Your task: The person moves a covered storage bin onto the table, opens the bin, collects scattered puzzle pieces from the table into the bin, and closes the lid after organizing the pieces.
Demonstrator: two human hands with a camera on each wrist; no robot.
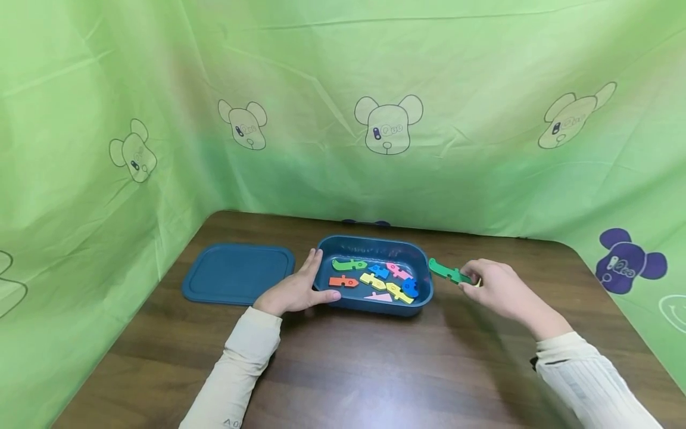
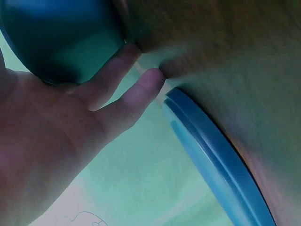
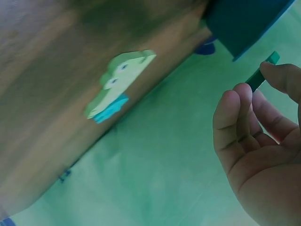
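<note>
My left hand (image 1: 295, 290) rests against the left end of a dark blue plastic box (image 1: 423, 256). Its thumb touches the front rim, and its fingers stretch along the left side. In the left wrist view two fairly straight fingers (image 2: 136, 96) show, and the thumb is out of sight. Just right of the box, my right hand (image 1: 498, 286) pinches a flat, wavy green puzzle piece (image 1: 443, 271) between thumb and fingertips. A light green crocodile-like piece (image 3: 124, 77) with eyes, and a blue piece (image 3: 111, 109) against it, lie on the table in the right wrist view.
Inside the box lie several puzzle pieces, among them an orange one (image 1: 343, 281), a light green one (image 1: 349, 264) and a yellow one (image 1: 372, 281). The blue lid (image 1: 238, 274) lies flat at left on the wooden table (image 1: 364, 357). A green curtain (image 1: 321, 185) surrounds the table.
</note>
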